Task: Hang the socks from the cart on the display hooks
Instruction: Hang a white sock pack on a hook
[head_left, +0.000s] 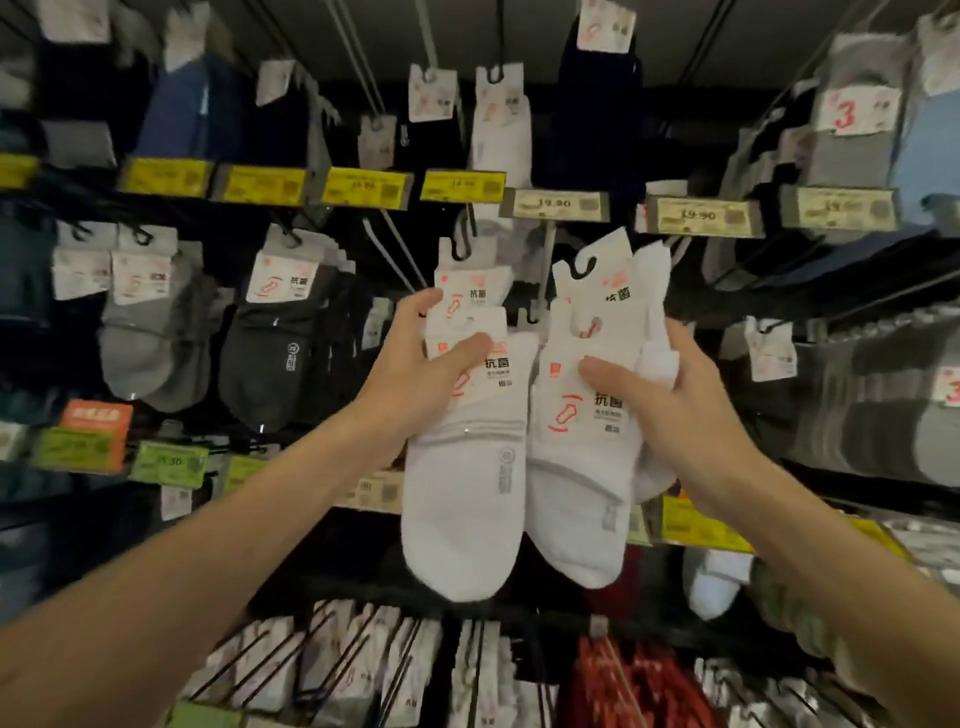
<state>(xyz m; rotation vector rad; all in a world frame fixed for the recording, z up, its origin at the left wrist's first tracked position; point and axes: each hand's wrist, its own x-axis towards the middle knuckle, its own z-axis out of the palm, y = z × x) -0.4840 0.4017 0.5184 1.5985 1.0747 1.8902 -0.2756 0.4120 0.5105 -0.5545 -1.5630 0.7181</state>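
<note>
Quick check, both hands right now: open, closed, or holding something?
Left hand: closed, gripping the left white socks.
Right hand: closed, gripping the right white socks.

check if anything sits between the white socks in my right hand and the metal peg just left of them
Nothing visible does. The right hand grips the white socks, their black hanger beside the metal peg with open space between. The 19.90 price label sits above the peg's front end.
</note>
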